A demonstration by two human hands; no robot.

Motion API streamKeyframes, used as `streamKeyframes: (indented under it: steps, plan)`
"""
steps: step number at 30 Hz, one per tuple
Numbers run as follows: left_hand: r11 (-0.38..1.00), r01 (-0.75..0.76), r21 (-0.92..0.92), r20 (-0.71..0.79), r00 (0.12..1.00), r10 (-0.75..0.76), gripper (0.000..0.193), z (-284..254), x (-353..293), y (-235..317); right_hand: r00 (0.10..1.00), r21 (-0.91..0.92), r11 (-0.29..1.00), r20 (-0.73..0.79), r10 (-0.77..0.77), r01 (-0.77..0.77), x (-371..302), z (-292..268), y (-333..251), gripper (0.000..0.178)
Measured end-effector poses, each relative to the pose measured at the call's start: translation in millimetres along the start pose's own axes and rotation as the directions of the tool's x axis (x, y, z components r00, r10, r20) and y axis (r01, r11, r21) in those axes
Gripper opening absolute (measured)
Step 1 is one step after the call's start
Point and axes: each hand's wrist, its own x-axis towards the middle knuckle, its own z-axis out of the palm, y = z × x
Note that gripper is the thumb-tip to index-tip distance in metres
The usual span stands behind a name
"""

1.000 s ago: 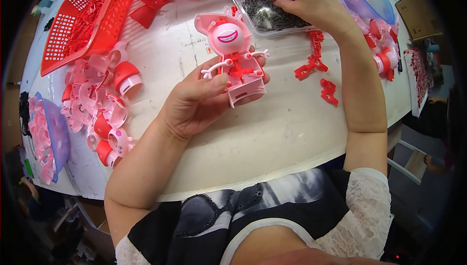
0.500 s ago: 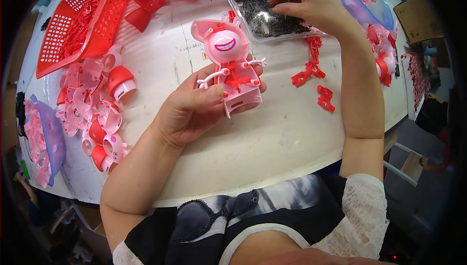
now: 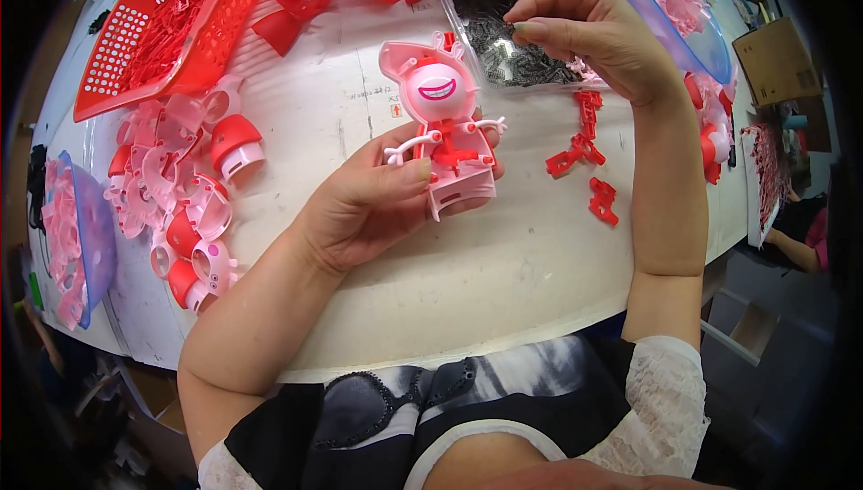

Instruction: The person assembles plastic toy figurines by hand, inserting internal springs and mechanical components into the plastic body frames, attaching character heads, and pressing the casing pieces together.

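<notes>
My left hand [image 3: 369,198] is closed around a pink toy figure [image 3: 440,103], its thumb pressed against the lower body. The figure is an open half shell, with red pieces inside, two thin arms and a rounded face with a smiling mouth. Above a clear plastic tray [image 3: 530,86] of small black parts [image 3: 485,4], my right hand [image 3: 593,36] has its thumb and forefinger pinched together. Whatever may be between those fingertips is too small to make out.
Left stands a red basket [image 3: 108,67] of red parts. Beside it lie pink and red shell pieces [image 3: 162,166]. A blue bowl [image 3: 99,238] of pink parts sits far left, another bowl [image 3: 715,54] back right. Loose red pieces [image 3: 602,200] lie right of the figure.
The whole view has shifted a little. My right hand stays pinched over the tray, slightly nearer to me in the picture; my left hand keeps its hold on the toy figure.
</notes>
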Motion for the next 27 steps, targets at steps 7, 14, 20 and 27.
streamKeyframes:
  steps: [7,14,20,27]
  plan:
    - [1.000,0.002,-0.010,0.012,1.000,-0.002,0.080,-1,1,-2,0.997,0.069,0.998,-0.077,0.010,-0.005,2,2,7,0.015]
    - [1.000,-0.006,-0.008,0.003,1.000,0.006,0.080,-4,2,-2,0.935,-0.664,0.747,-0.254,-0.249,0.019,4,9,-4,0.010]
    - [1.000,-0.010,-0.016,-0.012,1.000,0.010,0.083,-2,3,-1,0.955,-0.791,0.591,-0.032,-0.296,0.157,4,16,8,0.009]
    - [1.000,0.010,-0.011,-0.047,0.999,-0.011,0.086,-2,3,-3,0.975,-0.864,0.499,-0.045,-0.220,0.073,-8,24,-7,0.012]
